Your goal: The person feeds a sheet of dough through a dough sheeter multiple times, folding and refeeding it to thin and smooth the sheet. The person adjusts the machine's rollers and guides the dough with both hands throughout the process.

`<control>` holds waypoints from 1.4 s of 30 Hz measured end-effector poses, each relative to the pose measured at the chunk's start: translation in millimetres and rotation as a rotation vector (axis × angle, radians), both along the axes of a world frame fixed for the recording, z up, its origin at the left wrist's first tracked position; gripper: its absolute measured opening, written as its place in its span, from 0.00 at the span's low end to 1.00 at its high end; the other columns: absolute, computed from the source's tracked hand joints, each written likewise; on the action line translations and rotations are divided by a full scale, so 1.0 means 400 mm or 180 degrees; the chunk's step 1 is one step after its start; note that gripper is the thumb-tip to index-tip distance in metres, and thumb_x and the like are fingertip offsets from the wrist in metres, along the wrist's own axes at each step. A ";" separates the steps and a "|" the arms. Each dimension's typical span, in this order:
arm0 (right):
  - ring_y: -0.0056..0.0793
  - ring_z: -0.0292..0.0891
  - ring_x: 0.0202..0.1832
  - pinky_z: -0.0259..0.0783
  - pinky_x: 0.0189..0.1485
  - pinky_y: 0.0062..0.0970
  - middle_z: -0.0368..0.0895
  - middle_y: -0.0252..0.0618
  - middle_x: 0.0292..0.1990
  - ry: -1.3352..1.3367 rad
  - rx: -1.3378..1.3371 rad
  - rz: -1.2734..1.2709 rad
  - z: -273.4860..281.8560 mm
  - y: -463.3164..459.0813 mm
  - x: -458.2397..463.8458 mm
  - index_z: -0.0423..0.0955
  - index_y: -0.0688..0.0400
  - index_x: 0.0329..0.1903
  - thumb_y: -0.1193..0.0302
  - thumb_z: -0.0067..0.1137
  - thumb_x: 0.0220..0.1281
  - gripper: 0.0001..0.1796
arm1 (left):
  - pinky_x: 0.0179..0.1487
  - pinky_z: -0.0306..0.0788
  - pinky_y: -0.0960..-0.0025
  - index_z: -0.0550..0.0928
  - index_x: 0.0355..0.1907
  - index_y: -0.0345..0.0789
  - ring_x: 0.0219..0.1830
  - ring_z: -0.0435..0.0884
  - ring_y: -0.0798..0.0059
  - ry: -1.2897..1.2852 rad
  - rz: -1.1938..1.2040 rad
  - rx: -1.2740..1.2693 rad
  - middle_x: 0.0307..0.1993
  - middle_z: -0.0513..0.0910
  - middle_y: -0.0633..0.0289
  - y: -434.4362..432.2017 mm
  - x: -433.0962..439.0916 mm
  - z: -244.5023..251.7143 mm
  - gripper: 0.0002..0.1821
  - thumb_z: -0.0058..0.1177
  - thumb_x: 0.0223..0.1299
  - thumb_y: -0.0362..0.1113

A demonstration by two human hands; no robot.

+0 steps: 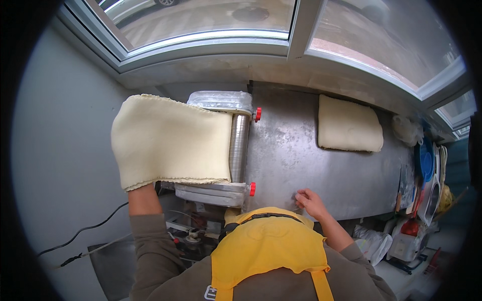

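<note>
A broad, thick sheet of pale dough [175, 141] lies over the left side of a dough sheeter, with its right edge along the steel roller [239, 146]. My left forearm [145, 199] reaches under the sheet's near left end, and the dough hides the hand itself. Metal housings [211, 193] with red knobs [252, 189] flank the roller. Close to the front edge of the steel worktable [286, 161], my right hand [312, 204] holds nothing, its fingers loosely bent. Farther back on the right rests a folded slab of dough [350, 126].
Windows [207, 22] line the far side above a ledge. On the right end stand a plastic bag [406, 129], a blue basin [424, 158] and utensils. Below lies a white appliance [406, 242]. A black cable [90, 225] runs along the left wall.
</note>
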State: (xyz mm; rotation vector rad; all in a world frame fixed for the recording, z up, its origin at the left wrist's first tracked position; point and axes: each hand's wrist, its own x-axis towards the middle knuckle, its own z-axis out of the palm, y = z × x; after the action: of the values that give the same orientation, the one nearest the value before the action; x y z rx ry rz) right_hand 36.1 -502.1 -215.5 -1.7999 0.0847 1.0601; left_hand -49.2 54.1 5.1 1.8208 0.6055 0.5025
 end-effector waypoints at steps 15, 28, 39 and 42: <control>0.26 0.83 0.44 0.80 0.49 0.28 0.85 0.40 0.47 0.0416 0.0581 0.0180 0.015 0.309 0.087 0.77 0.64 0.62 0.62 0.62 0.76 0.21 | 0.65 0.73 0.63 0.80 0.58 0.33 0.61 0.80 0.65 -0.0008 -0.0017 0.0001 0.54 0.83 0.57 0.066 -0.004 -0.017 0.18 0.56 0.69 0.36; 0.39 0.81 0.54 0.78 0.62 0.45 0.83 0.43 0.56 0.1515 0.1424 -0.0575 -0.022 0.627 0.156 0.77 0.55 0.62 0.42 0.42 0.84 0.31 | 0.64 0.74 0.63 0.80 0.57 0.33 0.60 0.81 0.65 -0.0024 0.0231 0.0105 0.54 0.83 0.56 0.190 -0.055 0.012 0.18 0.57 0.68 0.36; 0.37 0.82 0.59 0.76 0.68 0.43 0.85 0.40 0.60 0.1897 0.1895 -0.1256 0.019 0.702 0.170 0.76 0.54 0.67 0.45 0.39 0.85 0.30 | 0.63 0.74 0.63 0.81 0.57 0.32 0.59 0.82 0.65 -0.0007 0.0224 0.0081 0.53 0.84 0.55 0.210 -0.072 0.005 0.18 0.58 0.68 0.36; 0.37 0.82 0.59 0.77 0.67 0.44 0.85 0.40 0.60 0.1871 0.1796 -0.1179 0.016 0.695 0.175 0.76 0.53 0.66 0.46 0.38 0.85 0.29 | 0.63 0.74 0.63 0.81 0.57 0.32 0.59 0.82 0.65 0.0031 0.0179 0.0066 0.53 0.84 0.55 0.206 -0.072 0.001 0.18 0.58 0.68 0.36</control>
State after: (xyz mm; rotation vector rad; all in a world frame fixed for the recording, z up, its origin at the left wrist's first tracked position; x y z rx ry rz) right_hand 106.1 -224.3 -208.9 -0.8909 0.4147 1.1628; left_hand -78.1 136.5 5.3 1.8308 0.6621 0.5397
